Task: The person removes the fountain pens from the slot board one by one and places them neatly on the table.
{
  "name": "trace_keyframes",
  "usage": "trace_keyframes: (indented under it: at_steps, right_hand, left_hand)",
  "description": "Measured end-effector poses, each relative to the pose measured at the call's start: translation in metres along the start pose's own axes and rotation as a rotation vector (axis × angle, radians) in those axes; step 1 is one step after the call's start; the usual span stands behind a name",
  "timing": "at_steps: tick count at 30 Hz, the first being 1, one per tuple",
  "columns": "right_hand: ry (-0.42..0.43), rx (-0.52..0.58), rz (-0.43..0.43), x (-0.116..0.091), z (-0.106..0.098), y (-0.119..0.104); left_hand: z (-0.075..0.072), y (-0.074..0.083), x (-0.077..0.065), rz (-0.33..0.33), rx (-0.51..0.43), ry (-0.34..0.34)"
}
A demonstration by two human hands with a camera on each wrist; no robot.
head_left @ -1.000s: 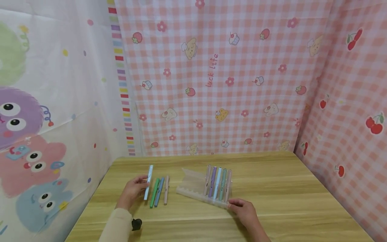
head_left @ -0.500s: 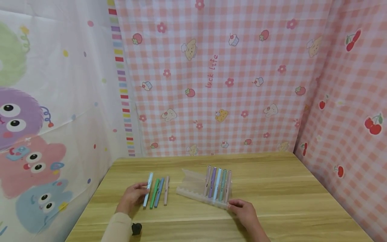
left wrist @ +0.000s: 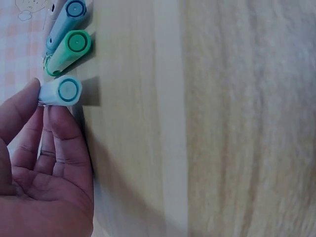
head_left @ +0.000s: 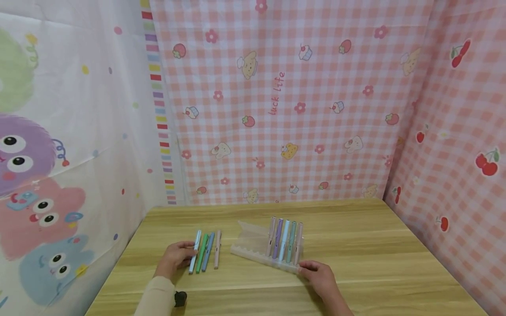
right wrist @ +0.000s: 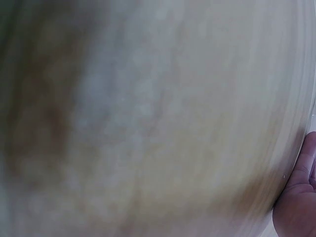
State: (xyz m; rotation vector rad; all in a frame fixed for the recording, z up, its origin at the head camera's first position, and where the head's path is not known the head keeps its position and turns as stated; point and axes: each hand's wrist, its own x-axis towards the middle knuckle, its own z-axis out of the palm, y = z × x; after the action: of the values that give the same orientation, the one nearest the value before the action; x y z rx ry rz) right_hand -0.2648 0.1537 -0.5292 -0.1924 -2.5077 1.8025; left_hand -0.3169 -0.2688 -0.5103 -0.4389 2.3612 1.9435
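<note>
My left hand (head_left: 174, 258) pinches a light blue pen (head_left: 192, 264) between thumb and fingers; in the left wrist view the pen's round end (left wrist: 68, 91) faces the camera. Just right of it on the table lie a green pen (head_left: 201, 256), a blue pen (head_left: 207, 253) and a pinkish pen (head_left: 217, 251). A clear plastic pen rack (head_left: 247, 251) with a notched front strip stands farther right. Several pens sit side by side in its right part, a purple pen (head_left: 278, 240) among them. My right hand (head_left: 319, 274) grips the rack's front right corner.
A small black object (head_left: 180, 299) shows beside the left sleeve (head_left: 156, 296). Beneath everything is a wood-grain table (head_left: 356, 245). Behind it hangs a pink checked cloth (head_left: 300, 131), with more printed cloth on both sides.
My left hand has lowered the light blue pen toward the table, then shifted it slightly right, close to the green pen. The right hand and the rack have stayed in place.
</note>
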Motion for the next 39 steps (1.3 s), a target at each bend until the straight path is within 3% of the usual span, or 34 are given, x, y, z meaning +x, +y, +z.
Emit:
trace_keyframes:
  at_steps: [7, 14, 25, 32, 39]
  right_hand:
    - [0.002, 0.012, 0.01, 0.0, 0.0, 0.002]
    - [0.0, 0.014, 0.013, -0.001, 0.0, 0.001]
    - [-0.001, 0.003, 0.009, -0.003, -0.001, -0.004]
    - [0.003, -0.008, 0.009, -0.002, 0.0, -0.004]
    - [-0.001, -0.011, 0.013, -0.002, 0.0, -0.004]
  left_hand:
    - [0.004, 0.002, 0.003, 0.03, 0.085, 0.02]
    - [0.001, 0.001, 0.007, 0.007, 0.113, 0.039]
    - [-0.004, 0.011, 0.009, 0.013, 0.084, 0.035]
    - [0.005, 0.022, 0.014, 0.05, 0.077, 0.029]
    - [0.019, 0.036, 0.009, 0.103, 0.003, -0.019]
